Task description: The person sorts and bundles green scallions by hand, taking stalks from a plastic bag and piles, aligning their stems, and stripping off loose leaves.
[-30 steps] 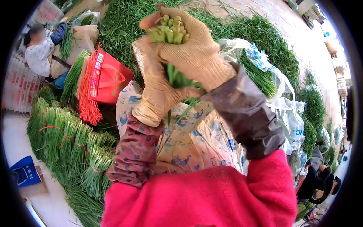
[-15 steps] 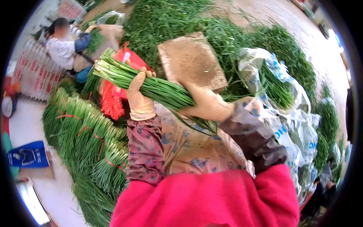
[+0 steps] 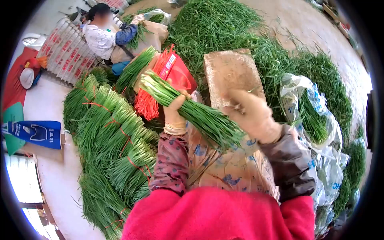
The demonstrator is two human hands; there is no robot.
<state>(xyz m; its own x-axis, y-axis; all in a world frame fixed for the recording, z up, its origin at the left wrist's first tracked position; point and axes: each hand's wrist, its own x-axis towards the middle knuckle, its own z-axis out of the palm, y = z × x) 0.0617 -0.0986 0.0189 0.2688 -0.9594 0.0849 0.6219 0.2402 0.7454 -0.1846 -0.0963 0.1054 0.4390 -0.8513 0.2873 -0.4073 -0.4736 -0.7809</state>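
A bunch of long green stalks [image 3: 204, 116] with pale cut ends lies slantwise, its pale ends at the upper left. Gloved, my left hand [image 3: 175, 112] is wrapped round it near those ends. Just right of the bunch's leafy part is my right hand [image 3: 254, 114], also gloved and blurred by motion; its fingers are curled and smeared, and whether it touches the leaves is unclear. Behind it stands a worn board [image 3: 232, 72]. Red ties [image 3: 147, 105] hang beside a red bag [image 3: 182, 76] beyond my left hand.
Tied green bundles [image 3: 116, 136] are stacked at left. Loose greens [image 3: 212, 24] lie piled behind the board. A clear plastic bag [image 3: 336, 136] with greens is on the right. Another person [image 3: 102, 38] sits at the upper left. A blue bag [image 3: 36, 134] lies far left.
The bunch was upright between both hands, then tilted sideways in my left hand. My right hand has since moved off the stalks towards the right. The view has turned, shifting the surroundings rightward.
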